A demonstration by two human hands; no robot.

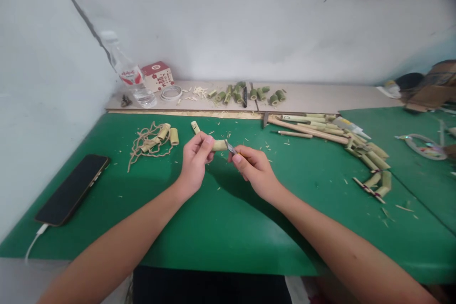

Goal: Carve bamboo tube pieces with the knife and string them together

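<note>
Gripping a short bamboo tube (219,145), left hand (195,160) held it above the green surface (213,232). Right hand (253,166) was closed around a small knife (232,149), blade at the tube's right end. A bamboo piece with a drawn face (195,127) lay just beyond left hand. Tangled twine (142,138) sat left, phone (73,190) further left; hammer (309,130) and pencil (295,134) lay to the right.

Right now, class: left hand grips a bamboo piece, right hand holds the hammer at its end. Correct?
Not the hammer, which lies on the table: the head view shows the right hand holding a bladed tool at the bamboo piece.
</note>
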